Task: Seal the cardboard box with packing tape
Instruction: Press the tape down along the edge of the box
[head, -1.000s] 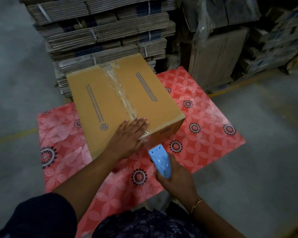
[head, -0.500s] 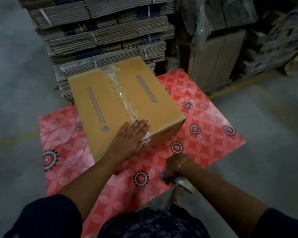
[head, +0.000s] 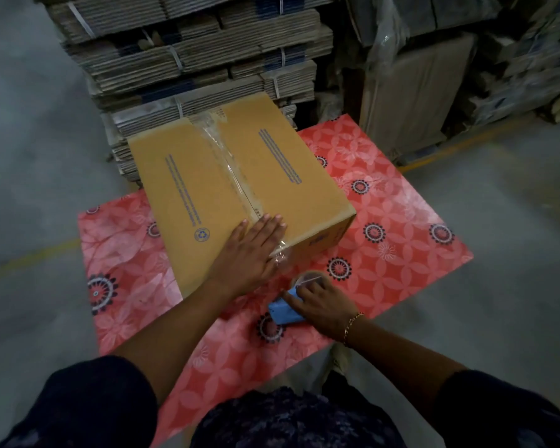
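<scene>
A brown cardboard box [head: 272,176] sits on a red floral mat [head: 401,221]. A strip of clear packing tape [head: 230,166] runs along its top seam and folds over the near edge. My left hand [head: 249,253] lies flat on the box's near top edge, pressing on the tape end, fingers together. Just below the box's near corner, my right hand [head: 324,305] grips the blue tape dispenser [head: 283,312], which rests low on the mat with its tape roll [head: 307,279] toward the box.
Strapped stacks of flattened cardboard [head: 191,59] rise right behind the box. More wrapped cartons [head: 417,92] stand at the back right. Grey concrete floor [head: 514,253] with a yellow line surrounds the mat.
My right hand has cut away from the box's near edge and brought the dispenser down onto the mat, turning it on its side. The left hand has stayed flat on the box.
</scene>
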The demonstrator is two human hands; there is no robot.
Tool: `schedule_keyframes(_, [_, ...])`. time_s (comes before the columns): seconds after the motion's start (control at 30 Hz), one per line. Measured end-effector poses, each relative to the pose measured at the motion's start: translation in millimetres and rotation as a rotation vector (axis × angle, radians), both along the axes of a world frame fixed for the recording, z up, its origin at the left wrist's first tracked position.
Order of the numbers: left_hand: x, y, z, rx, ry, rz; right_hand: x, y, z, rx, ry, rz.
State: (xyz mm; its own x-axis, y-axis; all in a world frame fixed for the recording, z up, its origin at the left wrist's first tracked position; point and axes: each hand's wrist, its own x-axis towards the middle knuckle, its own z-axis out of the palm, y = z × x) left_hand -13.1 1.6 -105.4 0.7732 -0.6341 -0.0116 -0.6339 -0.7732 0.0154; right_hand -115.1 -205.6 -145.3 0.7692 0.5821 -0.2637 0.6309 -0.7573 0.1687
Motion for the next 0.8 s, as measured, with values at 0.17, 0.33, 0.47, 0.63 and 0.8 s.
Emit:
schedule_keyframes(0.17, [-1, 0, 1, -0.002, -0.004, 0.002, -14, -3, -9, 0.023, 0.013, 0.015])
schedule_keyframes(0.33, [-1, 1, 0, 0.0, -0.026, -0.006, -33, -11, -24, 0.065, 0.017, 0.007])
schedule_keyframes(0.47, [0, 0, -2, -0.002, -0.031, -0.004, -38, -12, -10, 0.301, 0.023, -0.258])
schedule_keyframes(0.63, [0, 1, -2, -0.005, -0.022, 0.001, 1, 0, 44, 1.405, 0.414, -1.205])
schedule_keyframes(0.8, [0, 0, 0, -0.017, -0.009, 0.0, 36, 16, 54, 1.655, 0.565, -1.305])
